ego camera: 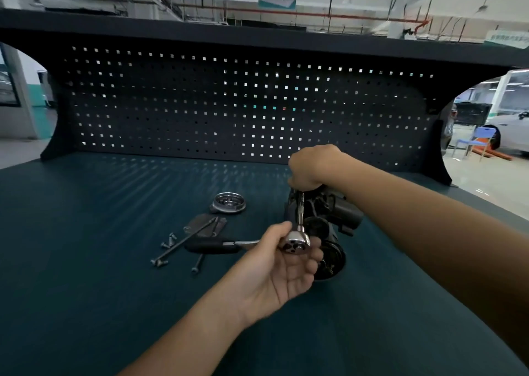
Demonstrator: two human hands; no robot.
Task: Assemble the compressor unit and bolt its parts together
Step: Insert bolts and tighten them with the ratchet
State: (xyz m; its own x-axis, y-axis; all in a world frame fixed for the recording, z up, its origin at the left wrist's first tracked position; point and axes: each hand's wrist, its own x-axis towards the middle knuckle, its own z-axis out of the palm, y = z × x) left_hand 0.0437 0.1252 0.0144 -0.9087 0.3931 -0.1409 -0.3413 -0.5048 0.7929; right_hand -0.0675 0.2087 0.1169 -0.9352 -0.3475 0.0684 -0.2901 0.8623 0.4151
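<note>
A black compressor body [329,215] lies on the dark green bench top, right of centre. A chrome ratchet wrench [296,241] with a black handle [211,245] carries an extension shaft [300,209] that runs up along the compressor. My left hand [283,264] cups the ratchet head from below. My right hand [313,165] is closed over the far end of the shaft on top of the compressor; what lies under its fingers is hidden.
Left of the compressor lie a round silver cover [229,201], a flat dark plate [204,224], a long bolt [183,241] and several short bolts [169,239]. A dark pegboard [229,103] closes the back of the bench.
</note>
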